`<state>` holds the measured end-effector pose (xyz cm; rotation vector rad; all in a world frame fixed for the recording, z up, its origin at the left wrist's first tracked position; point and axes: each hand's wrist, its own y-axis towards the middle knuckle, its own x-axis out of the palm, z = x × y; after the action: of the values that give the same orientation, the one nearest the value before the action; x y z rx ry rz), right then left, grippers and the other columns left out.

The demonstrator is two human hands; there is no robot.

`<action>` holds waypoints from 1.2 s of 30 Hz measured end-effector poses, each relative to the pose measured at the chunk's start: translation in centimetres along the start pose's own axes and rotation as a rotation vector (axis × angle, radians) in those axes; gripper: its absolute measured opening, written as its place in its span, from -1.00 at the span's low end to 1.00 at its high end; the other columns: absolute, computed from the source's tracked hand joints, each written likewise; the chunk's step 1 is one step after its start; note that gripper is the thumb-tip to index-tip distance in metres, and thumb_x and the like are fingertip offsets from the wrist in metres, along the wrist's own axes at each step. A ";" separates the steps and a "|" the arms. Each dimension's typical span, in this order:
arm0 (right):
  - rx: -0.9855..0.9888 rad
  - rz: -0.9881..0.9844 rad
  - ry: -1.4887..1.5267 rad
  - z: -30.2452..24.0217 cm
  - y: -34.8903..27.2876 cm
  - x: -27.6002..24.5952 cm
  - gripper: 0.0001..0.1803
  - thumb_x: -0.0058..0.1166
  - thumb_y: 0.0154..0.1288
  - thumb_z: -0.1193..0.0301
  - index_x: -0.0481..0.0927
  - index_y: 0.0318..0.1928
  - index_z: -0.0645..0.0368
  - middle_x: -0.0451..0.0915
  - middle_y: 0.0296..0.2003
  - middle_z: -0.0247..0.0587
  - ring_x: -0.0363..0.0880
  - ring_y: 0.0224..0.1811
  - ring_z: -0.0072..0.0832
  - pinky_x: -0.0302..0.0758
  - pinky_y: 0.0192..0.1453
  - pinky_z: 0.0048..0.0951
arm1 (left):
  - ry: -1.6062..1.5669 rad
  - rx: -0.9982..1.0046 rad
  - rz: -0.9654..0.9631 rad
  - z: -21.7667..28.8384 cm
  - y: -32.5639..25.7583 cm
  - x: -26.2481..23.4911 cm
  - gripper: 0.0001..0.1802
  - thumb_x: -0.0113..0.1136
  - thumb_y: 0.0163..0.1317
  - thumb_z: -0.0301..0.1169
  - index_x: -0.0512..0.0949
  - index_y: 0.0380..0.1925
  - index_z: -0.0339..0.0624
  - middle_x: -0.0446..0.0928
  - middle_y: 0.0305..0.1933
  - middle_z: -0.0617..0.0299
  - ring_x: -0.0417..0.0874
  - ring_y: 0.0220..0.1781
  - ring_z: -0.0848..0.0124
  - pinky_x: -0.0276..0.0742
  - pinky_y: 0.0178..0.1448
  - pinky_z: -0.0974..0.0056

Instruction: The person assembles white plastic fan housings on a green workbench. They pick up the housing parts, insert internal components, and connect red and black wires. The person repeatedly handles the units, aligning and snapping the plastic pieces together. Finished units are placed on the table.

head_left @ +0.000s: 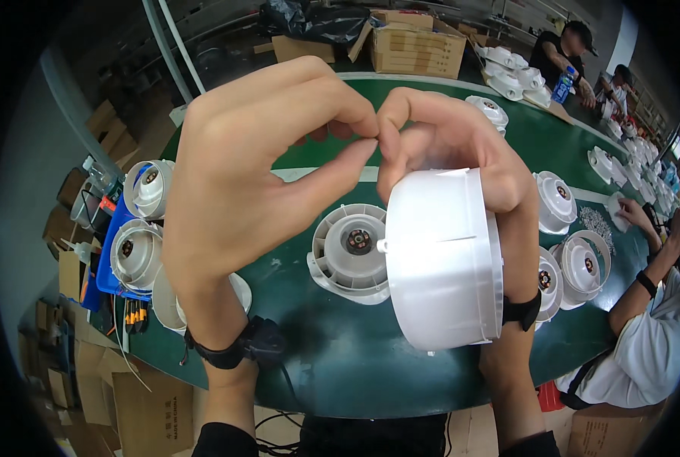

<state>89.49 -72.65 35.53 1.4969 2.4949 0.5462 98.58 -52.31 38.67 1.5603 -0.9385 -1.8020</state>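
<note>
My left hand [237, 164] is raised over the table, thumb and forefinger bent together in a pinch. Whatever lies between those fingertips is too small or hidden to make out. They meet the bent fingertips of my right hand [469, 141]. A white round plastic fan housing [443, 263] hangs from my right hand, tilted with its smooth side wall facing me; the hand's grip is partly hidden behind it. Below and between my hands, a similar white housing [353, 268] lies on the green table [317, 373], with ribs around its rim and a copper-wound motor core in its centre.
More white housings [145, 255] stand by a blue bin [111, 270] at left, near orange-handled tools [136, 316]. Others [584, 266] sit at right beside a pile of small parts [597, 227]. A co-worker [644, 327] sits at right. Cardboard boxes [420, 49] stand behind the table.
</note>
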 end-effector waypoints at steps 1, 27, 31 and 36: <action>-0.004 0.001 -0.001 0.0 0.0 0.0 -0.52 -0.11 -0.14 0.64 0.40 -0.06 0.32 0.68 -0.29 -0.12 0.65 -0.26 -0.57 0.50 -0.14 -0.62 | 0.015 0.009 -0.006 0.0 0.0 -0.1 -0.84 0.31 -0.13 -0.70 0.60 -0.47 -0.34 0.58 -0.42 0.22 0.52 -0.43 0.47 0.40 -0.37 0.41; 0.066 -0.014 -0.069 0.3 0.4 -0.5 -0.44 -0.12 -0.24 0.54 0.47 -0.06 0.42 0.68 -0.29 -0.08 0.66 -0.31 -0.55 0.51 -0.19 -0.63 | 0.073 0.067 -0.090 -0.5 -0.3 -0.3 -0.83 0.23 -0.19 -0.63 0.55 -0.50 -0.24 0.50 -0.44 0.28 0.49 -0.49 0.50 0.36 -0.45 0.44; 0.089 0.016 -0.087 -0.2 0.1 -0.2 -0.38 -0.12 -0.32 0.47 0.47 -0.07 0.42 0.67 -0.29 -0.08 0.66 -0.31 -0.54 0.51 -0.18 -0.63 | 0.060 0.084 -0.083 -0.4 -0.1 -0.2 -0.82 0.23 -0.21 -0.63 0.55 -0.50 -0.23 0.47 -0.45 0.28 0.47 -0.49 0.49 0.35 -0.45 0.43; 0.086 -0.014 -0.120 0.0 0.5 -0.5 -0.38 -0.12 -0.31 0.47 0.47 -0.07 0.41 0.67 -0.29 -0.08 0.66 -0.30 -0.54 0.51 -0.18 -0.63 | 0.066 0.080 -0.084 -0.3 -0.2 -0.2 -0.81 0.23 -0.23 -0.63 0.54 -0.51 -0.23 0.43 -0.45 0.28 0.46 -0.48 0.49 0.33 -0.46 0.42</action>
<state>90.13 -72.91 35.72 1.4936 2.4630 0.3391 98.89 -52.13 38.62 1.7220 -0.9371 -1.7774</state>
